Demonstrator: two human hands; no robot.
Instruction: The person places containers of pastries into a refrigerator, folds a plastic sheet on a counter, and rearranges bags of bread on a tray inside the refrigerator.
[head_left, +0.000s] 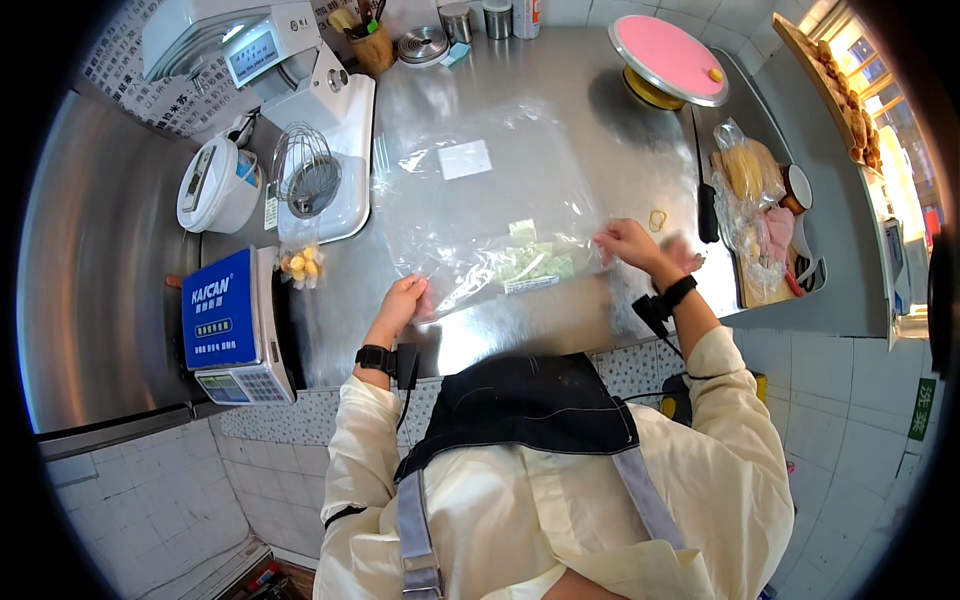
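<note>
A large clear plastic bag [400, 190] lies spread flat on the steel worktop, its lower edge toward me. My left hand [405, 298] pinches the near left corner of the bag between thumb and fingers. At its right edge my right hand [632, 242] grips the bag, fingers closed on the film. Inside, near the lower right, sits a cluster of pale green pieces [540, 262]; whether they are small packets or loose pieces I cannot tell. A white paper label [465, 159] shows on the far part of the bag.
On the left stand a scale with a blue cover [220, 315], a small bag of yellow pieces [301, 265], a white tub [215, 187] and a mixer with a whisk [308, 170]. A pink-topped turntable [670, 58], rubber bands [657, 220] and a board with bagged items [765, 270] are right.
</note>
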